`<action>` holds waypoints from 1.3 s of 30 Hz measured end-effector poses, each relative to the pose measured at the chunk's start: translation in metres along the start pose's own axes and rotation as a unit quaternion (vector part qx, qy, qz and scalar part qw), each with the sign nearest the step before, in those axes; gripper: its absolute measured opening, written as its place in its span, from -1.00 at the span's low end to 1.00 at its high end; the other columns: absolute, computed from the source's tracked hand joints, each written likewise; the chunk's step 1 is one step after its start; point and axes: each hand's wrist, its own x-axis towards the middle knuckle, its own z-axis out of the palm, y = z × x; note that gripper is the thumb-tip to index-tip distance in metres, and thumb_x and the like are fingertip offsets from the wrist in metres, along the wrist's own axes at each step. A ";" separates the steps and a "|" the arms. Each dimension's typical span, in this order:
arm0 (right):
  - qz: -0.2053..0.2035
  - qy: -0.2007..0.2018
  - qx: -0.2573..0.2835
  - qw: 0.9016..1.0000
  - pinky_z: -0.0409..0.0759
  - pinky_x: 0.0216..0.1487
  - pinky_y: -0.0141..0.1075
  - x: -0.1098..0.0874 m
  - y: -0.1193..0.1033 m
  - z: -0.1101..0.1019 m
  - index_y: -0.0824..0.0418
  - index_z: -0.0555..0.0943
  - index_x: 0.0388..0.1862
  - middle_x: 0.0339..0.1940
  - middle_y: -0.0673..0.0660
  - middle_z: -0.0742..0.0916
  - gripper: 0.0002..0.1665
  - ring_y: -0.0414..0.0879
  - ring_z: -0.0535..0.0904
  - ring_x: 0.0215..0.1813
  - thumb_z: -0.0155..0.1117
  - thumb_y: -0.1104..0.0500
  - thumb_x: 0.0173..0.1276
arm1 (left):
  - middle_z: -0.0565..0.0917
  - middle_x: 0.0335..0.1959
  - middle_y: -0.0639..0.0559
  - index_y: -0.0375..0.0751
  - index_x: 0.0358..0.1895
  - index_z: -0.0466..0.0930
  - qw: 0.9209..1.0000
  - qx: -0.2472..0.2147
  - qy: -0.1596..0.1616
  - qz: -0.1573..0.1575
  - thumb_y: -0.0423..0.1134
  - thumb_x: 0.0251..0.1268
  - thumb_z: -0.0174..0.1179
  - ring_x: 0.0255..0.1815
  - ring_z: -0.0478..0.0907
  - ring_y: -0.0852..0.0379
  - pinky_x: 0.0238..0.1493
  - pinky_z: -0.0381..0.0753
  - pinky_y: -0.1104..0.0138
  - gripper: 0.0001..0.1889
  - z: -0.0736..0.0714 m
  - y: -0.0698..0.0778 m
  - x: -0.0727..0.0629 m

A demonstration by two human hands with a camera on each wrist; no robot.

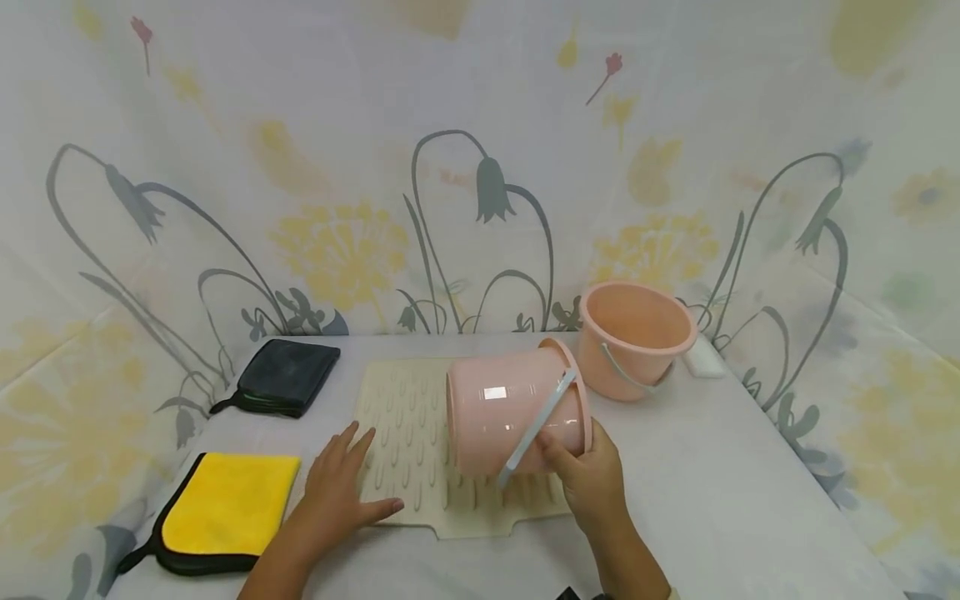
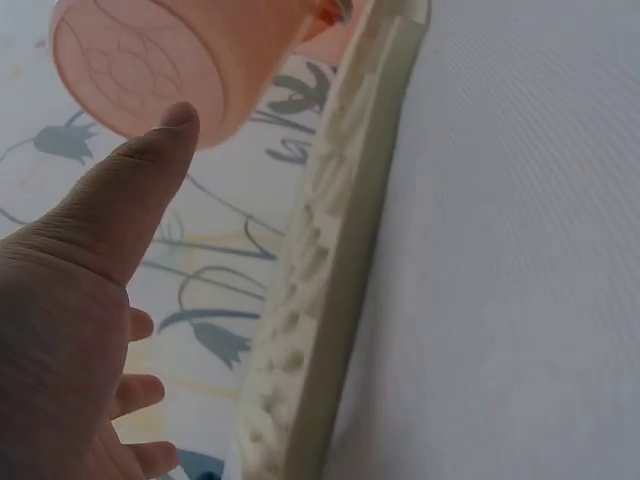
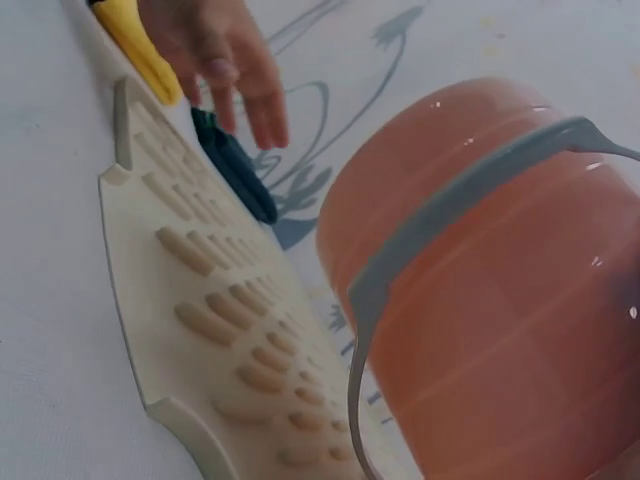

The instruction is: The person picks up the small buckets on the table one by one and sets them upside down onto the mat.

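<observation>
My right hand (image 1: 596, 479) grips a pink plastic bucket (image 1: 495, 408) near its rim, thumb on the outer wall. The bucket lies on its side in the air, its mouth toward the right and its base toward the left. Its pale grey handle (image 3: 480, 190) hangs across the wall. Below is a cream board (image 1: 405, 442) with rows of raised ridges, like a washboard. My left hand (image 1: 333, 483) is spread beside the board's left edge, holding nothing. In the left wrist view its thumb points toward the bucket's base (image 2: 140, 70).
A second pink bucket (image 1: 637, 333) stands upright at the back right, with a white object (image 1: 703, 358) behind it. To the left lie a yellow cloth (image 1: 228, 504) with black edging and a folded dark cloth (image 1: 288, 375). A flower-printed curtain (image 1: 337, 167) surrounds the white table (image 1: 720, 500).
</observation>
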 end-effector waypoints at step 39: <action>0.002 -0.043 0.015 0.999 0.72 0.01 -0.33 -0.006 0.009 0.008 0.39 0.54 0.26 0.07 0.28 0.72 -0.37 0.07 0.70 0.06 0.54 0.17 0.30 | -0.15 0.72 0.03 0.54 0.65 -0.22 0.901 -0.411 0.010 0.139 -0.06 -0.27 0.69 0.70 -0.05 -0.31 0.23 0.62 -0.14 0.43 0.028 0.078 0.030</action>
